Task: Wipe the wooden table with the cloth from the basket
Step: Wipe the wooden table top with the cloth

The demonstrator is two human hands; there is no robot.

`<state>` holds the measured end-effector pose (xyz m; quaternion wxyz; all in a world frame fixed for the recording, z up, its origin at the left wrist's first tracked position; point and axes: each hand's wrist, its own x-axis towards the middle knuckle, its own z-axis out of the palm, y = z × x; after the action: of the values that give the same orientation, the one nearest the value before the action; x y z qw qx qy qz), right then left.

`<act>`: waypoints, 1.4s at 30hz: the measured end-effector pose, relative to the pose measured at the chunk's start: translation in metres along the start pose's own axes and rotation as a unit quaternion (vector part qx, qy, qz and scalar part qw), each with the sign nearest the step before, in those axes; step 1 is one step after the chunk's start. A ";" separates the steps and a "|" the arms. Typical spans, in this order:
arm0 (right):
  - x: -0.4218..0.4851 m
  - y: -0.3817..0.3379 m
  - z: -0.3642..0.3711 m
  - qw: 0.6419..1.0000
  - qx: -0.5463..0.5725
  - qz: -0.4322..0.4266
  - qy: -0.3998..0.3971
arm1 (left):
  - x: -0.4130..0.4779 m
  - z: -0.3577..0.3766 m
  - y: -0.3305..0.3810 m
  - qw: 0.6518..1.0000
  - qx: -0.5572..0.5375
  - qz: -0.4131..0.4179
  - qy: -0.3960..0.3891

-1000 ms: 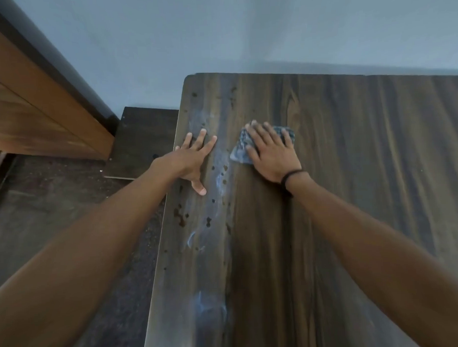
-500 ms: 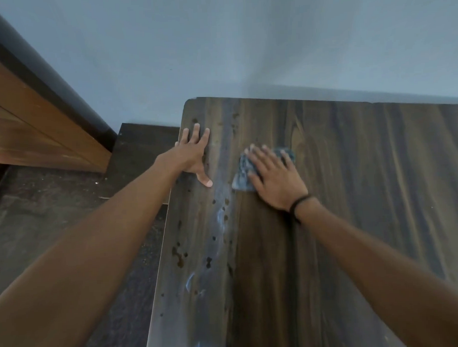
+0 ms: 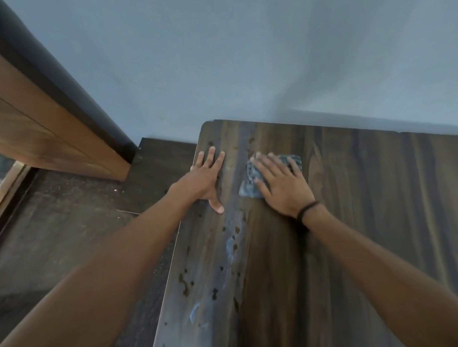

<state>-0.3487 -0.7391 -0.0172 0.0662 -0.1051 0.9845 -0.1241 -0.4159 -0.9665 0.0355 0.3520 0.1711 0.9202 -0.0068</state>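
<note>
The dark wooden table (image 3: 367, 220) fills the right and lower part of the view, its far left corner near the wall. A folded grey-blue cloth (image 3: 249, 188) lies flat on it near that corner. My right hand (image 3: 282, 184) presses down on the cloth with fingers spread, covering most of it. My left hand (image 3: 206, 179) rests flat on the table's left edge, fingers apart, holding nothing. Dark spots and pale smears run down the table's left strip. No basket is in view.
A pale blue wall (image 3: 244, 56) stands right behind the table. A wooden door or panel (image 3: 39, 123) with a dark frame is at the left. Dark speckled floor (image 3: 55, 218) lies left of the table.
The view has tilted up, showing more wall. My left hand slid farther along the left edge toward the far corner. My right hand stays pressed on the cloth, a little farther forward.
</note>
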 end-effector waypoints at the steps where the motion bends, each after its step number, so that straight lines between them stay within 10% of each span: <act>1: 0.027 0.007 -0.008 0.999 0.009 0.032 0.008 | 0.000 -0.002 0.001 1.000 0.003 0.000 -0.004; 5: 0.102 0.004 -0.018 0.988 0.047 0.138 0.041 | -0.005 -0.005 0.005 1.000 0.004 -0.011 -0.023; 10: 0.054 -0.005 0.008 0.999 0.007 0.014 0.032 | -0.006 -0.005 0.002 1.000 0.002 -0.002 -0.016; 14: 0.095 0.024 -0.015 0.981 0.056 0.177 0.052 | 0.004 -0.001 0.001 1.000 0.003 -0.011 -0.014; 19: 0.061 0.005 0.004 0.998 0.021 0.044 0.027 | 0.010 0.009 -0.006 1.000 -0.002 -0.006 0.002; 24: 0.103 0.008 -0.015 0.978 0.059 0.192 0.049 | 0.014 0.008 -0.007 1.000 0.000 -0.008 0.006; 28: 0.079 -0.014 0.003 0.997 0.034 0.069 0.024 | 0.009 0.009 -0.008 1.000 -0.006 0.003 0.014; 33: 0.100 -0.001 -0.012 0.976 0.066 0.203 0.047 | 0.007 0.005 -0.006 1.000 -0.012 0.009 0.017; 38: 0.085 -0.024 0.004 0.995 0.045 0.087 0.028 | -0.001 0.007 -0.008 0.999 -0.029 0.010 0.032; 42: 0.118 -0.020 -0.004 0.974 0.076 0.204 0.057 | -0.013 0.015 -0.008 0.996 -0.047 -0.016 0.077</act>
<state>-0.4600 -0.7836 -0.0208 0.0417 0.1103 0.9751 -0.1879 -0.3995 -0.9800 0.0316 0.2876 0.1395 0.9465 0.0435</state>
